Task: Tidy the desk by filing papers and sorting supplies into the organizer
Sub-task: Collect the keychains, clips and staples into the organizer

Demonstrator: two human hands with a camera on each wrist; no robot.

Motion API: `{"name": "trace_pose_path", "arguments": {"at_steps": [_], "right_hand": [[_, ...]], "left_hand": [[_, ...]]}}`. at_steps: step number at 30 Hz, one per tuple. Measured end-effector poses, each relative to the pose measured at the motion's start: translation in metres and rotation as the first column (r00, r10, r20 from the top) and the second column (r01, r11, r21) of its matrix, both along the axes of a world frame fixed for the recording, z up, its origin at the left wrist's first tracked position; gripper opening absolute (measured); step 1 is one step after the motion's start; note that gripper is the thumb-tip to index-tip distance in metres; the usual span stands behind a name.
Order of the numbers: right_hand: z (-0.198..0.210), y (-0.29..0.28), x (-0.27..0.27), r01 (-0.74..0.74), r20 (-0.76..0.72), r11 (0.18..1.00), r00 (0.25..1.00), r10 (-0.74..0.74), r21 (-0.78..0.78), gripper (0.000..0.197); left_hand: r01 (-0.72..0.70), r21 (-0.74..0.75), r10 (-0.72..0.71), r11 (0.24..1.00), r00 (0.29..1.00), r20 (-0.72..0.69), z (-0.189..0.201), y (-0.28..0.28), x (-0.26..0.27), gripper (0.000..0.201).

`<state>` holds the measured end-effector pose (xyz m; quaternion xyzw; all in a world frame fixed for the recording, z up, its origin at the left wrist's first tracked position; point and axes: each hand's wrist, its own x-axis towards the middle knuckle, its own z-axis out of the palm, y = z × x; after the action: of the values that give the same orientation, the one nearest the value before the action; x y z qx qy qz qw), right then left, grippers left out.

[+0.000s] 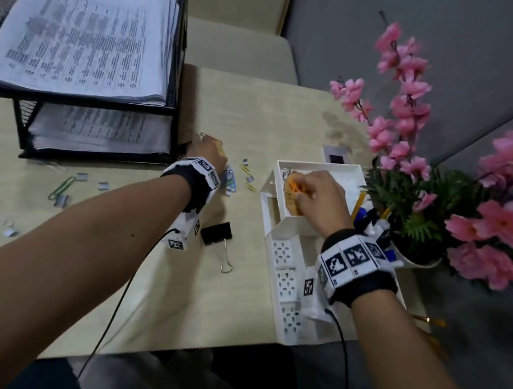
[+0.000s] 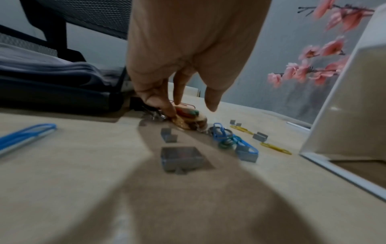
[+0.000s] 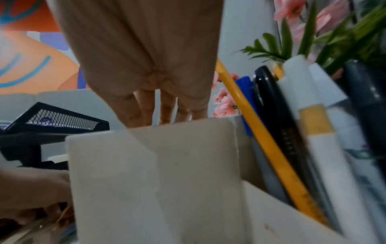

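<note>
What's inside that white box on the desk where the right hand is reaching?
In the white organizer, the right hand pinches an orange paper clip over a tan pile in the back compartment. Pens and pencils stand beside it. The hand hides the compartment's floor.

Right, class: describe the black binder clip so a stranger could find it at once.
Start at the white organizer on the desk's right side. Just left of it, on the bare desk between the two forearms, lies the binder clip. It is the only black clip, bigger than the scattered paper clips, with silver wire handles.
</note>
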<state>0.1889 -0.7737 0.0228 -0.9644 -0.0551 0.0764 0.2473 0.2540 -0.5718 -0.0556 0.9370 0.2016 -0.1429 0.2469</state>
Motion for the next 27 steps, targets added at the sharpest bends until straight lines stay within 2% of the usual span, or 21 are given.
{"name": "trace_pose_path", "arguments": {"at_steps": [2,4,8,9,13,14,16,18,20,22,25,27], "right_hand": [[0.000,-0.006,-0.003,-0.021,-0.025,0.999,0.999,0.021,0.024,0.036],[0.002,-0.011,-0.006,0.014,-0.027,0.997,1.000,-0.011,0.082,0.035],[0.001,-0.015,-0.008,0.069,0.006,0.988,0.998,-0.070,0.141,0.031],[0.001,-0.014,-0.007,0.070,0.015,0.987,0.997,-0.073,0.145,0.029],[0.001,-0.005,-0.007,0.105,0.059,0.973,0.991,-0.120,0.207,0.026],[0.003,-0.002,-0.008,0.128,0.081,0.962,0.985,-0.152,0.242,0.025],[0.007,0.003,-0.007,0.174,0.116,0.929,0.968,-0.222,0.326,0.024],[0.012,0.009,-0.006,0.212,0.105,0.889,0.955,-0.276,0.405,0.024],[0.017,0.018,-0.005,0.243,0.042,0.838,0.953,-0.301,0.489,0.025],[0.022,0.029,-0.004,0.266,-0.062,0.736,0.954,-0.293,0.622,0.030],[0.035,0.039,-0.004,0.269,-0.111,0.572,0.949,-0.296,0.775,0.030],[0.045,0.038,-0.002,0.235,-0.062,0.516,0.942,-0.329,0.824,0.022]], "left_hand": [[-0.026,0.002,0.026,1.000,1.000,0.014,-0.008,-0.003,0.004,0.066],[-0.047,-0.009,0.048,0.999,0.998,0.036,-0.011,-0.004,0.005,0.072],[-0.008,0.001,0.008,1.000,0.999,0.046,-0.011,-0.003,0.003,0.056],[0.010,0.016,-0.011,1.000,0.999,0.032,-0.010,-0.002,0.002,0.057],[-0.057,-0.056,0.057,0.997,0.998,-0.012,-0.005,0.000,-0.006,0.083],[-0.066,-0.079,0.066,0.995,0.998,-0.004,-0.002,0.001,-0.007,0.079],[-0.062,-0.154,0.071,0.986,0.996,0.054,0.007,0.004,-0.010,0.055],[-0.017,-0.270,0.072,0.963,0.978,0.194,0.021,0.007,-0.012,0.036],[0.053,-0.440,0.126,0.896,0.921,0.367,0.042,0.003,-0.018,0.023],[0.141,-0.670,0.230,0.729,0.871,0.434,0.066,-0.007,-0.029,0.005],[0.264,-0.850,0.230,0.456,0.888,0.399,0.091,-0.027,-0.044,0.021],[0.322,-0.854,0.158,0.408,0.897,0.414,0.095,-0.037,-0.046,0.022]]}}
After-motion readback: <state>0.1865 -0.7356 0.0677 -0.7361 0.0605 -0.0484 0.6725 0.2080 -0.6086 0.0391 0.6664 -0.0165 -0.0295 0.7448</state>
